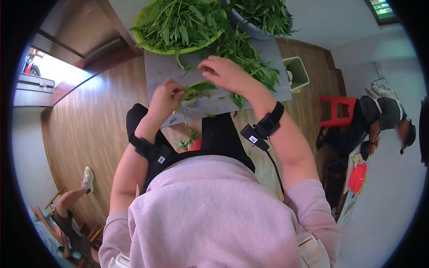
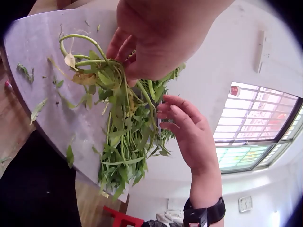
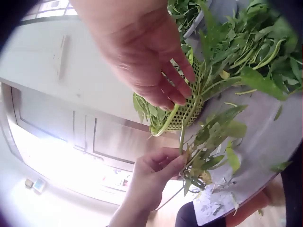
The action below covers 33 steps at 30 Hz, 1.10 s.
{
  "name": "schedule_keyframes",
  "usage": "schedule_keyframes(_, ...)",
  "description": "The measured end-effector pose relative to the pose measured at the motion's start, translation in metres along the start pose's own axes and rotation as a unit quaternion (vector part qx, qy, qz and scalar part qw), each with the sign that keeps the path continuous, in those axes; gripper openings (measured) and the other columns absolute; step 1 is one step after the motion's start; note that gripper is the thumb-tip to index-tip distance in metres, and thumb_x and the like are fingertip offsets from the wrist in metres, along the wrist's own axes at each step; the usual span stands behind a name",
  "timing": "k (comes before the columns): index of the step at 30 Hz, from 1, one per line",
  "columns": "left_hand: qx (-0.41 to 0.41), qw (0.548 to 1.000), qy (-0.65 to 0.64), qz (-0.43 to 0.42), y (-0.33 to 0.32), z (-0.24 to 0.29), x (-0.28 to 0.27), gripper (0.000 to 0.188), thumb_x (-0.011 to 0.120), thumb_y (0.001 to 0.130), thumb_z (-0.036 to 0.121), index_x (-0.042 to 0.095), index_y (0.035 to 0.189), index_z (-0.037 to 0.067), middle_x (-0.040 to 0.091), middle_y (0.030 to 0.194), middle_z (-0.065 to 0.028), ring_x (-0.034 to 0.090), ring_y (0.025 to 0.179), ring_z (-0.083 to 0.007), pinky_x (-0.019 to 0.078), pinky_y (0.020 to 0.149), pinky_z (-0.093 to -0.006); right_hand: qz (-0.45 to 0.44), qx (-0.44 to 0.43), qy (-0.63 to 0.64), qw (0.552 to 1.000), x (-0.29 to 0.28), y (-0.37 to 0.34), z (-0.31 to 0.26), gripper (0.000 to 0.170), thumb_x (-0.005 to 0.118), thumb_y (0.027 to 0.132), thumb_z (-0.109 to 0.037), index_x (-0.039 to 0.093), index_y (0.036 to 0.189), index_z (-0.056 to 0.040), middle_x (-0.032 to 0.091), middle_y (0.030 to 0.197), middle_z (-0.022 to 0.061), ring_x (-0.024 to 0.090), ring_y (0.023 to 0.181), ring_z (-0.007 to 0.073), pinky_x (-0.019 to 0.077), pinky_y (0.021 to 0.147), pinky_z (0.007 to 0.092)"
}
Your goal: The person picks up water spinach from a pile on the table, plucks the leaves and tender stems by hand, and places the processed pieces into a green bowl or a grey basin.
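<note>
My left hand [image 1: 165, 100] pinches a sprig of water spinach [image 3: 208, 156] by its stem, low over the grey table [image 1: 156, 73]. In the left wrist view, curved stems and some yellowed leaves hang about those fingers. My right hand [image 1: 230, 77] is just above and to the right of the sprig, its fingers loosely bent and apart, holding nothing visible. A loose heap of water spinach [image 1: 252, 67] lies on the table beyond the right hand. Behind it stand a lime-green perforated basket [image 1: 214, 38] and a grey basin [image 1: 252, 32], both piled with greens.
Leaf scraps [image 2: 38, 111] are scattered over the tabletop. An open bin [image 1: 300, 73] stands on the floor right of the table. Further right are a red stool [image 1: 328, 111] and a seated person [image 1: 389, 111]. Another person's leg [image 1: 73, 196] shows at lower left.
</note>
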<state>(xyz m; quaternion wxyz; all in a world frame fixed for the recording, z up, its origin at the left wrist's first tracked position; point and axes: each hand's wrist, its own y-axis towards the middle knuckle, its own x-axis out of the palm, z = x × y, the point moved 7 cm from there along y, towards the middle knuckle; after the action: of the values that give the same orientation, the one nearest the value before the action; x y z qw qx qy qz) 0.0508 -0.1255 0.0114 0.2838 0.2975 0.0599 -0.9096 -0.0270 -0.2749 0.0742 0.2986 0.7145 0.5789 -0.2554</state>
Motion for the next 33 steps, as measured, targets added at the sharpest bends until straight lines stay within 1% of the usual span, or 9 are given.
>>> schedule_keyframes(2,-0.002,1.000,-0.003,-0.002,0.000,-0.001,0.001,0.010,0.064,0.077,0.002,0.063,0.085,-0.002,0.059,0.084,-0.0105,0.060,0.071,-0.0231,0.0490,0.064,-0.0295,-0.124,0.021,-0.096,0.987,0.010,-0.008,0.002,0.018,0.057,0.084,-0.018,0.063,0.097,-0.0062,0.059,0.088,0.0090,0.059,0.083,0.0256,0.0468,0.071,0.0349)
schedule_keyframes(12,-0.001,1.000,-0.006,-0.007,0.001,0.002,0.004,0.010,0.064,0.076,0.001,0.063,0.085,-0.002,0.059,0.085,-0.0103,0.059,0.072,-0.0227,0.0484,0.064,-0.0289,-0.099,-0.078,-0.130,0.983,0.021,-0.016,0.002,0.016,0.058,0.083,-0.017,0.064,0.093,-0.0062,0.061,0.083,0.0082,0.060,0.079,0.0259,0.0472,0.069,0.0350)
schedule_keyframes(15,-0.006,1.000,-0.001,-0.014,0.002,0.001,0.004,0.010,0.064,0.076,0.002,0.063,0.085,-0.002,0.059,0.085,-0.0101,0.059,0.073,-0.0224,0.0482,0.065,-0.0286,-0.004,0.010,0.052,0.999,0.004,-0.016,0.009,0.014,0.056,0.087,-0.015,0.064,0.088,-0.0040,0.062,0.083,0.0060,0.061,0.079,0.0205,0.0471,0.074,0.0315)
schedule_keyframes(20,-0.012,1.000,-0.012,-0.007,-0.001,-0.004,-0.001,0.011,0.065,0.078,0.004,0.063,0.086,-0.002,0.059,0.085,-0.0097,0.059,0.073,-0.0220,0.0483,0.067,-0.0292,0.230,0.079,0.434,0.868,-0.049,-0.033,0.033,0.016,0.053,0.092,-0.019,0.060,0.094,-0.0045,0.059,0.080,-0.0001,0.058,0.074,0.0111,0.0450,0.064,0.0253)
schedule_keyframes(23,-0.021,1.000,-0.022,-0.005,-0.001,-0.005,-0.003,0.011,0.065,0.079,0.005,0.063,0.087,-0.002,0.059,0.086,-0.0093,0.060,0.075,-0.0207,0.0484,0.068,-0.0292,0.231,0.098,0.516,0.819,-0.063,-0.049,0.035,0.013,0.054,0.092,-0.018,0.057,0.096,-0.0061,0.057,0.079,-0.0013,0.055,0.071,0.0088,0.0419,0.061,0.0232)
schedule_keyframes(26,-0.028,0.999,-0.025,-0.003,0.000,-0.008,-0.004,0.011,0.065,0.079,0.005,0.063,0.087,-0.002,0.059,0.087,-0.0089,0.061,0.078,-0.0194,0.0484,0.069,-0.0290,0.166,0.144,0.508,0.833,-0.057,-0.060,0.019,0.012,0.057,0.090,-0.018,0.056,0.094,-0.0071,0.052,0.076,-0.0041,0.050,0.068,0.0072,0.0390,0.058,0.0219)
schedule_keyframes(27,-0.030,0.999,-0.025,-0.002,0.000,-0.009,-0.005,0.011,0.065,0.079,0.005,0.063,0.087,-0.002,0.060,0.087,-0.0088,0.061,0.079,-0.0189,0.0484,0.070,-0.0288,0.188,0.141,0.335,0.912,-0.060,-0.061,0.006,0.011,0.059,0.088,-0.016,0.058,0.093,-0.0068,0.047,0.074,-0.0042,0.045,0.064,0.0076,0.0378,0.056,0.0224)
schedule_keyframes(30,-0.035,0.999,-0.040,0.002,-0.001,-0.011,-0.006,0.011,0.066,0.079,0.004,0.063,0.087,-0.002,0.059,0.087,-0.0085,0.062,0.080,-0.0190,0.0486,0.070,-0.0287,0.119,0.079,0.129,0.981,-0.043,-0.064,-0.008,0.010,0.062,0.085,-0.014,0.061,0.090,-0.0063,0.044,0.073,-0.0015,0.046,0.064,0.0088,0.0386,0.056,0.0234)
schedule_keyframes(33,-0.038,0.999,-0.035,0.001,-0.001,-0.012,-0.007,0.011,0.066,0.079,0.004,0.063,0.087,-0.003,0.059,0.087,-0.0082,0.062,0.079,-0.0188,0.0488,0.069,-0.0286,0.134,0.074,0.010,0.988,-0.027,-0.065,-0.001,0.011,0.062,0.084,-0.014,0.064,0.090,-0.0054,0.050,0.077,0.0039,0.053,0.065,0.0149,0.0429,0.058,0.0276)
